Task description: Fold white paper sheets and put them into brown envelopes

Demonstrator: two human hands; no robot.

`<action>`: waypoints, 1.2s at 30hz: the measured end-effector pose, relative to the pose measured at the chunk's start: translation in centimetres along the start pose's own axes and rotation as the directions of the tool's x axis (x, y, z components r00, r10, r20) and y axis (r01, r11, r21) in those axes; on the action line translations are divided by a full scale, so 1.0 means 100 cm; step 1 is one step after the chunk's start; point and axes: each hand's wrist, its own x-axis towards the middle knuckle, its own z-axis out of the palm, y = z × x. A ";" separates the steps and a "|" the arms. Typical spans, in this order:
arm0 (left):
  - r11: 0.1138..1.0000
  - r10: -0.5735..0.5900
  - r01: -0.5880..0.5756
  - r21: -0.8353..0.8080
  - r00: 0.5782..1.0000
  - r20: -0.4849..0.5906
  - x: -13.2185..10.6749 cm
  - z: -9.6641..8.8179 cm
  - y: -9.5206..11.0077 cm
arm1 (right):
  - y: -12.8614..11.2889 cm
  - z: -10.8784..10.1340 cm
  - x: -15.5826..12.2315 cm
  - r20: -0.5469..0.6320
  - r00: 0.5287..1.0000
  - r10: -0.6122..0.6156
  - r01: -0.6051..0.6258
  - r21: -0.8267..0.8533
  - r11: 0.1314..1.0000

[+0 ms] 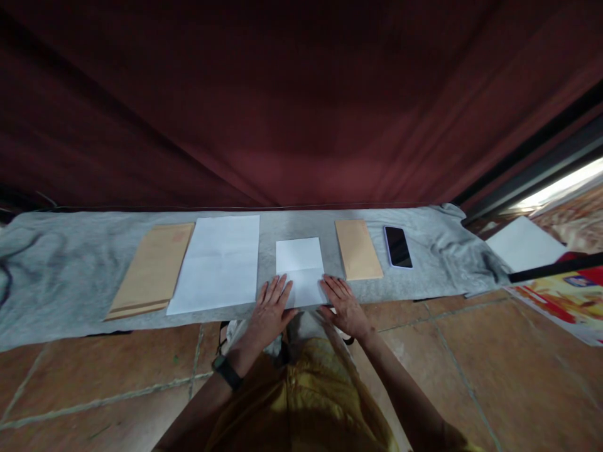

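A small white sheet of paper point(298, 256) with a crease across it lies on the grey cloth right in front of me. My left hand point(273, 304) rests flat at its near left edge, fingers stretched forward. At the near right edge lies my right hand point(345, 306), its fingers also extended and touching the paper. Neither hand grips anything. Left of the paper is a larger stack of white sheets point(219, 263), with large brown envelopes point(153, 267) beyond it. To the right sits a smaller brown envelope point(358, 250).
A phone point(399, 247) with a dark screen lies right of the small envelope. The grey cloth point(438, 251) covers a narrow surface, backed by a dark red curtain point(301, 125). At far right are a white sheet point(525, 243) and a colourful printed package point(565, 298). Below is tiled floor point(424, 364).
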 end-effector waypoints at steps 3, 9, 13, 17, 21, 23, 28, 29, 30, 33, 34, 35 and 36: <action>1.000 0.005 -0.005 -0.012 1.000 0.004 -0.004 0.000 0.000 | 0.000 -0.002 0.000 0.004 1.000 0.002 -0.002 0.010 1.000; 0.995 -0.046 0.044 -0.087 0.999 -0.026 -0.002 0.001 -0.004 | 0.004 -0.004 0.005 -0.008 0.999 0.034 -0.033 0.087 0.996; 0.987 -0.091 0.087 -0.133 0.995 -0.030 0.001 -0.004 -0.005 | 0.006 -0.007 0.008 -0.012 0.998 0.068 -0.067 0.105 0.992; 0.976 -0.116 0.110 -0.189 0.993 -0.024 0.006 -0.011 -0.008 | 0.005 -0.012 0.008 -0.005 0.999 0.050 -0.049 0.123 0.991; 0.943 -0.147 0.124 -0.310 0.988 -0.052 0.007 -0.015 -0.011 | 0.004 -0.014 0.006 -0.013 0.998 0.054 -0.051 0.183 0.982; 0.923 -0.144 0.115 -0.368 0.988 -0.052 0.004 -0.016 -0.012 | 0.005 -0.014 0.004 -0.037 0.995 0.096 -0.085 0.231 0.969; 0.880 -0.139 0.103 -0.464 0.989 -0.044 -0.011 -0.020 -0.009 | 0.008 -0.010 0.003 -0.086 0.978 0.191 -0.154 0.319 0.935; 0.872 -0.148 0.112 -0.476 0.988 -0.037 -0.014 -0.022 -0.009 | 0.008 -0.008 0.003 -0.091 0.976 0.196 -0.158 0.319 0.934; 0.865 -0.156 0.122 -0.486 0.987 -0.030 -0.017 -0.023 -0.008 | 0.009 -0.007 0.003 -0.095 0.975 0.199 -0.160 0.313 0.936; 0.844 -0.177 0.141 -0.517 0.984 -0.020 -0.024 -0.025 -0.007 | 0.009 -0.002 0.002 -0.110 0.975 0.192 -0.156 0.276 0.949; 0.835 -0.183 0.145 -0.530 0.983 -0.019 -0.025 -0.026 -0.006 | 0.009 0.000 0.003 -0.116 0.975 0.191 -0.154 0.266 0.951; 0.825 -0.189 0.149 -0.545 0.982 -0.018 -0.026 -0.026 -0.006 | 0.010 0.001 0.003 -0.121 0.974 0.192 -0.155 0.262 0.953; 0.814 -0.195 0.153 -0.560 0.981 -0.016 -0.027 -0.027 -0.006 | 0.010 0.003 0.003 -0.128 0.972 0.198 -0.160 0.261 0.952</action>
